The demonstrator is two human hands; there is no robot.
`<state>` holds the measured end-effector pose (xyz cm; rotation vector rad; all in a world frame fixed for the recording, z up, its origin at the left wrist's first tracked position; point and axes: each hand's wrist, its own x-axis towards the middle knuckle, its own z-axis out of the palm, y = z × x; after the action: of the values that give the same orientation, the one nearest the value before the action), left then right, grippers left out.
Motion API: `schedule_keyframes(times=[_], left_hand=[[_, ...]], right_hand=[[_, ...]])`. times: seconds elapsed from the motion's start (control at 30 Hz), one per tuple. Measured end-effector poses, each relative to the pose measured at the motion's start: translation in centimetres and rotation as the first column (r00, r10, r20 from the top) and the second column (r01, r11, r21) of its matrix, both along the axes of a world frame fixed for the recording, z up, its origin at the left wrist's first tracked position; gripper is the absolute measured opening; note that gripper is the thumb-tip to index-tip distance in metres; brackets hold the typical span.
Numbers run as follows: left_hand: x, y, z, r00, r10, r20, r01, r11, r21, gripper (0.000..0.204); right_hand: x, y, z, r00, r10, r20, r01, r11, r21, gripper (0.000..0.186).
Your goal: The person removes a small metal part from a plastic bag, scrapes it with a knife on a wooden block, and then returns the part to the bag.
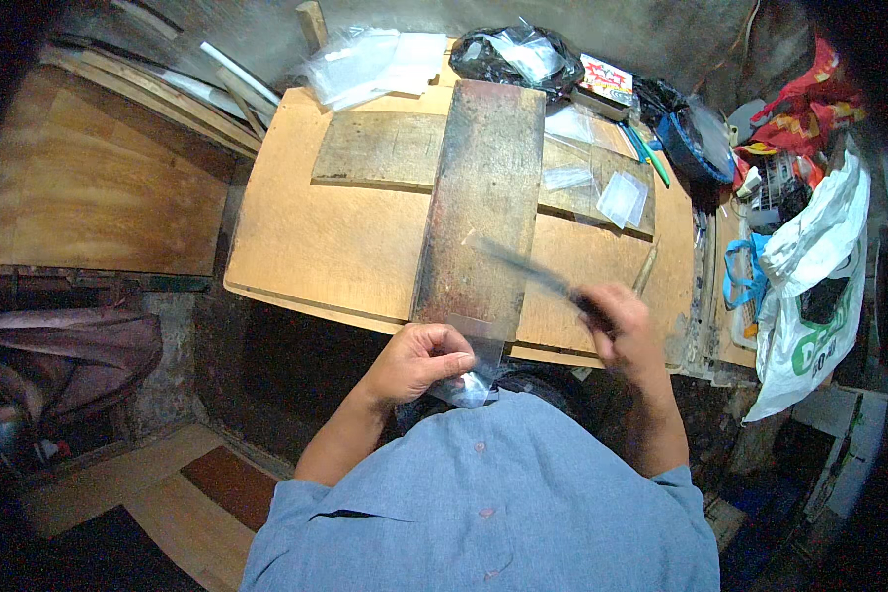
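My left hand (416, 363) is closed, thumb against fingers, on a clear plastic sheet (480, 347). Part of that sheet lies over the near end of a long, stained wooden board (485, 187), and the rest hangs down in front of my shirt. My right hand (618, 331) grips a long, thin, dark blade-like tool (525, 266). Motion smears the tool, so its exact kind is unclear. It points up and left, over the board, its tip apart from the sheet.
The board crosses a light wooden table (331, 237). Small clear plastic pieces (623, 199) and pens (653, 158) lie at the right. Stacked plastic sheets (375, 69), a black bag (469, 59) and a small box (605, 84) stand along the back. A white bag (809, 286) hangs at right.
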<state>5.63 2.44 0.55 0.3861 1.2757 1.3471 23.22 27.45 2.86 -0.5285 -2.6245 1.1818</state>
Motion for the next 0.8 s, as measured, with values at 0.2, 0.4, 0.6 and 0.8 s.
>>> schedule_keyframes(times=[0.2, 0.4, 0.6, 0.8], left_hand=[[1.2, 2.2, -0.3, 0.968, 0.247, -0.033, -0.245, 0.968, 0.061, 0.01], [2.5, 3.1, -1.8, 0.926, 0.377, -0.027, -0.373, 0.923, 0.091, 0.009], [2.5, 1.8, -1.1, 0.984, 0.176, 0.009, -0.176, 0.984, -0.014, 0.012], [2.4, 1.9, -1.8, 0.949, 0.304, 0.087, -0.299, 0.952, -0.062, 0.017]], right_hand=[[-0.7, -2.2, -2.1, 0.984, -0.167, 0.066, 0.17, 0.752, -0.637, 0.032], [-3.3, -6.4, -2.1, 0.998, -0.048, 0.032, 0.052, 0.52, -0.852, 0.026], [-4.3, -4.1, -2.3, 0.994, -0.109, 0.0, 0.057, 0.516, -0.855, 0.021], [-4.2, -4.6, -3.2, 0.983, -0.182, 0.025, 0.145, 0.688, -0.711, 0.019]])
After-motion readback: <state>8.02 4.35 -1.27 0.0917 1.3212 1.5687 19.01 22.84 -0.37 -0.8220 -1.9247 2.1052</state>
